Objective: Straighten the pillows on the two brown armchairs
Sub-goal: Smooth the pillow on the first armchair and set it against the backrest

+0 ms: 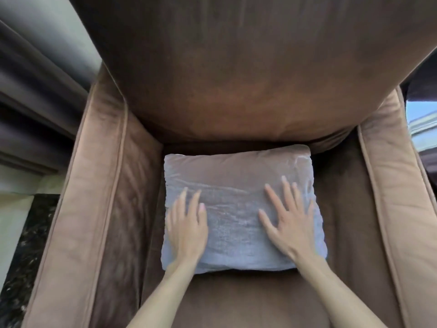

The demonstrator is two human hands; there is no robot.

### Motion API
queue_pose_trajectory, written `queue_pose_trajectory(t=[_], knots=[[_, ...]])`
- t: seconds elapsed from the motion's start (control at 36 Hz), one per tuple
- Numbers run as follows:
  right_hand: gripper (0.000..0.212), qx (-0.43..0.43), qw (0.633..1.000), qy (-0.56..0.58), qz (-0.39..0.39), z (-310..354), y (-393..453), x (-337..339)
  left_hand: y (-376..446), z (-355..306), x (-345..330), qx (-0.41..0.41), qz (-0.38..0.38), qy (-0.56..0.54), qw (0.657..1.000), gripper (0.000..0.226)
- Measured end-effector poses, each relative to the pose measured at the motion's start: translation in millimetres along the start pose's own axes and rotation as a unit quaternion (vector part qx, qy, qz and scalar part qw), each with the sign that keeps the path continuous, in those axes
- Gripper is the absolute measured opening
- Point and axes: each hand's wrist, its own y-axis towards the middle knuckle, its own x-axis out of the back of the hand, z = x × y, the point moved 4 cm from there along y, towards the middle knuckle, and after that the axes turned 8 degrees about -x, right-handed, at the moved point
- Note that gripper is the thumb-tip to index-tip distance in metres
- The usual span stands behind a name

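A grey velvety pillow (238, 176) lies flat on the seat of a brown armchair (236, 79), its far edge close to the tall backrest. My left hand (188, 229) rests palm down on the pillow's left half, fingers spread. My right hand (289, 221) lies flat on the right half, fingers apart too. Neither hand grips the pillow. Only one armchair is in view.
The chair's padded left armrest (94, 185) and right armrest (397, 185) flank the seat. A dark speckled stone surface (28, 245) and pale wall trim (14, 181) sit to the left. A bright window area (421, 121) shows at the right edge.
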Motion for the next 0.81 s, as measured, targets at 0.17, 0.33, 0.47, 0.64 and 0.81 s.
queue_pose_trajectory(t=[0.17, 0.33, 0.47, 0.64, 0.81], knots=[[0.064, -0.022, 0.998, -0.046, 0.036, 5, 9, -42, 3, -14, -63, -0.094, 0.113, 0.101, 0.984, 0.055], [0.063, -0.015, 0.997, -0.06, 0.041, -7, 36, -82, 22, 14, -117, -0.085, 0.093, 0.131, 0.983, 0.054], [0.062, -0.003, 0.997, -0.07, 0.015, -13, 48, -113, 28, 30, -148, -0.087, 0.07, 0.138, 0.984, 0.055], [0.064, 0.001, 0.996, -0.084, 0.002, -12, 57, -123, 36, 29, -157, -0.095, 0.072, 0.152, 0.981, 0.054], [0.062, -0.006, 0.998, -0.063, 0.011, -6, 30, -87, 16, 12, -116, -0.104, 0.077, 0.136, 0.982, 0.053]])
